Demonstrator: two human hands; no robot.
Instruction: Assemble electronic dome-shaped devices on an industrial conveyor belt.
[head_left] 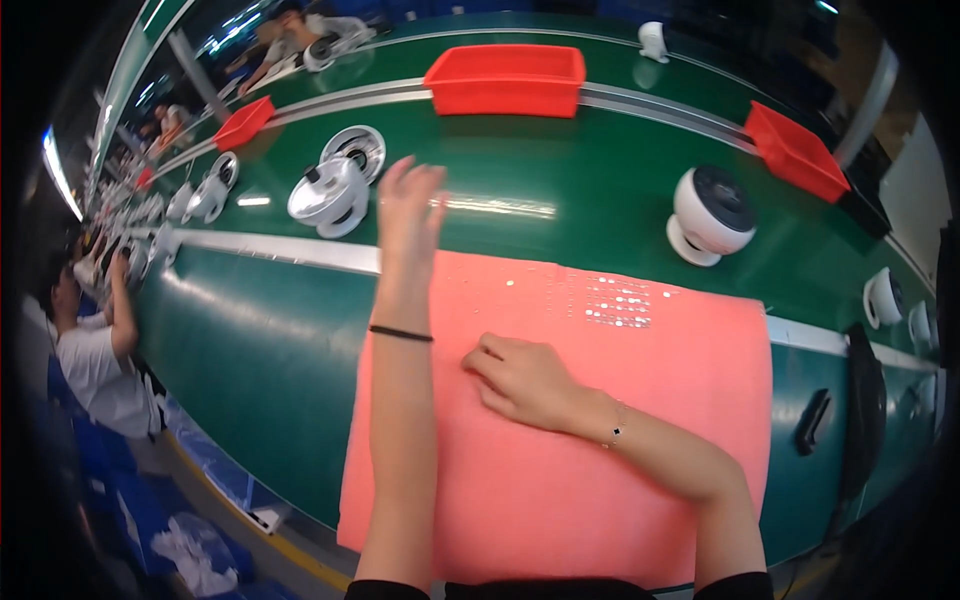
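Reach for white unit (335, 196), far left, is my judged step.
Head view: left hand (411, 200) loosely spread, empty, just right of it; right hand (525, 383) half-curled over pink cloth (670, 375), contents I cannot tell. Next move probably calls for grasping.

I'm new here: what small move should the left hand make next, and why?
Perhaps move the left hand leftward to the black-knobbed white device: that hand looks empty and appears just beside it, while the right hand is over the pink cloth.
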